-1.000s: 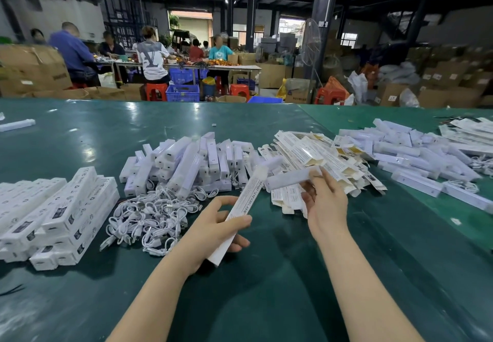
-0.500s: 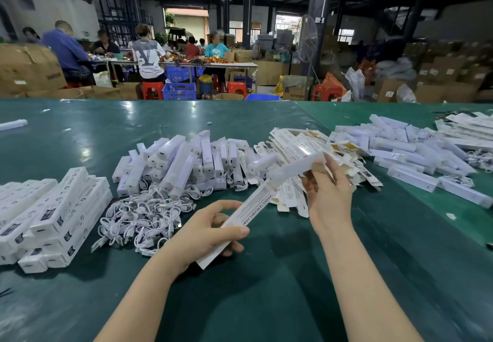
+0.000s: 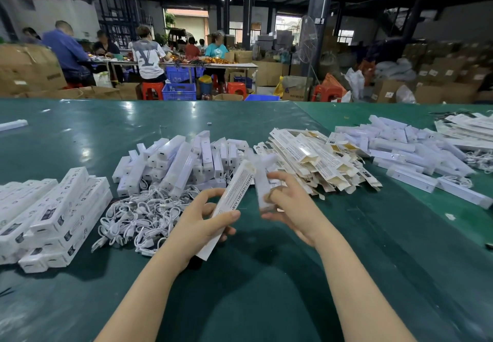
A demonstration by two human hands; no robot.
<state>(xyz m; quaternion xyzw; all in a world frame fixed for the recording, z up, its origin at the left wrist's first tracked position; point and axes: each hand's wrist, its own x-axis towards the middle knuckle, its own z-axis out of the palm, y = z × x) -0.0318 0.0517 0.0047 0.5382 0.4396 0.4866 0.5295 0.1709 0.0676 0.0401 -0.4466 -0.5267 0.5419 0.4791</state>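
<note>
Worktop [image 3: 266, 288] of dark green fills the lower part of our view and carries everything. On its far right we see a wide heap of white bars [image 3: 405, 152]. Next to it, nearer the middle, lies a heap of flattened cartons [image 3: 314, 160], printed white outside and yellowish inside, all empty and unfolded. Left of centre we find a second heap of white bars [image 3: 181, 160]. At the left edge stands a stack of closed printed boxes [image 3: 61, 208]; what is inside them is hidden from us. Between that stack and our arms lies a tangle of white cables [image 3: 138, 216].

Above the worktop, in front of the heaps, our left hand [image 3: 197, 221] holds one folded-up carton [image 3: 232, 203], fingers and thumb curled round its lower half. The carton tilts up and away, and its top end is open. We cannot tell whether anything is in it. Just beside it, our right hand [image 3: 293, 208] grips a single white bar [image 3: 262, 187], fingers clamped on its lower end. The bar is blurred, stands nearly upright and is outside the carton, close alongside it.
</note>
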